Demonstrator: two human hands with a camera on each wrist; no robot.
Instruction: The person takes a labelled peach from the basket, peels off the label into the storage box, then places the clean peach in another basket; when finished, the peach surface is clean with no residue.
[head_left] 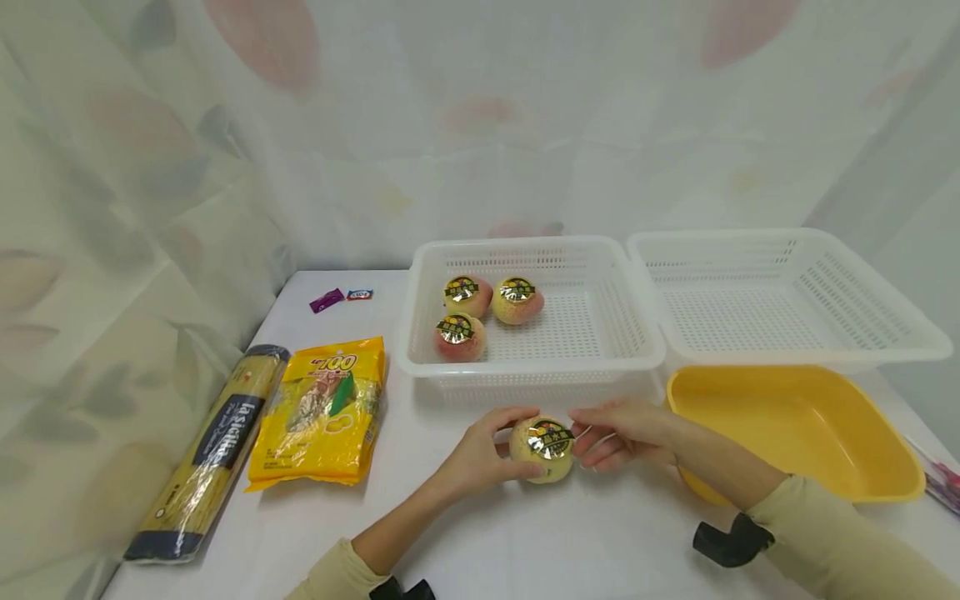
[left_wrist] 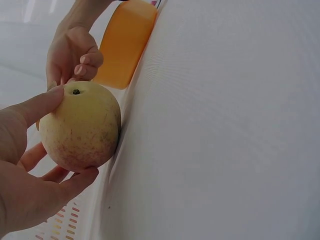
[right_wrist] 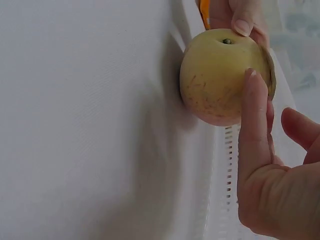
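A yellow-pink peach (head_left: 543,460) with a shiny black-and-gold label on top is in front of the left white basket. My left hand (head_left: 480,454) grips it from the left, thumb on the near side near the stem, fingers around the far side. The right hand (head_left: 626,433) is at the peach's right side. In the right wrist view its straight fingers (right_wrist: 256,115) lie against the peach beside the label's edge, while the thumb stands apart. The label (head_left: 551,438) faces up, away from both wrist cameras.
Three labelled peaches (head_left: 461,337) sit in the left white basket (head_left: 525,367). A second white basket (head_left: 795,360) stands right of it, with a yellow basin (head_left: 795,433) in front. At left lie a yellow snack bag (head_left: 318,417), a spaghetti pack (head_left: 217,450) and two small wrapped sweets (head_left: 327,301).
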